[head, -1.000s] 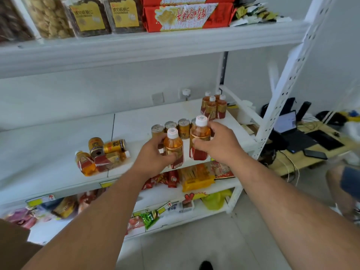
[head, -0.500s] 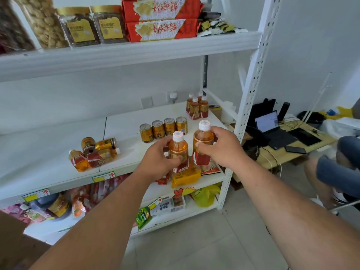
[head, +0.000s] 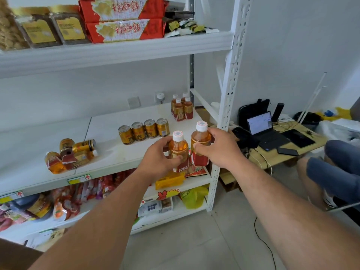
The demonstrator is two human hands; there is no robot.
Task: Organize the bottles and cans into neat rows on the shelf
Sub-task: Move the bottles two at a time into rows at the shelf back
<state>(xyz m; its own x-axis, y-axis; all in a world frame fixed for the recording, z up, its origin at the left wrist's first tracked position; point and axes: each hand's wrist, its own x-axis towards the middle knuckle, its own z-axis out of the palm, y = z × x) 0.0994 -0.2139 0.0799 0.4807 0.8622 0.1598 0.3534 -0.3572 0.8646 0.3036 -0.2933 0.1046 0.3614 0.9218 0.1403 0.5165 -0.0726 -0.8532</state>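
My left hand [head: 158, 159] grips an amber tea bottle [head: 178, 151] with a white cap and red label. Beside it, my right hand [head: 219, 149] holds a second, taller-looking tea bottle [head: 200, 142]. Both bottles are upright, in front of the white middle shelf [head: 109, 152] near its right end. A row of several gold cans [head: 144, 130] stands on that shelf, and several tea bottles [head: 182, 109] are grouped at the back right. On the left lies a loose heap of cans and bottles [head: 70, 154], some tipped over.
The white shelf upright [head: 228, 106] rises just right of my hands. Jars and red biscuit packs [head: 120, 30] fill the top shelf; snack bags [head: 64, 203] fill the lower ones. To the right are a low table with a laptop [head: 263, 127] and a seated person's legs [head: 335, 168].
Both hands with their bottles have drawn back from the shelf toward its front right edge. The row of cans, hidden behind the bottles before, is now in full view.
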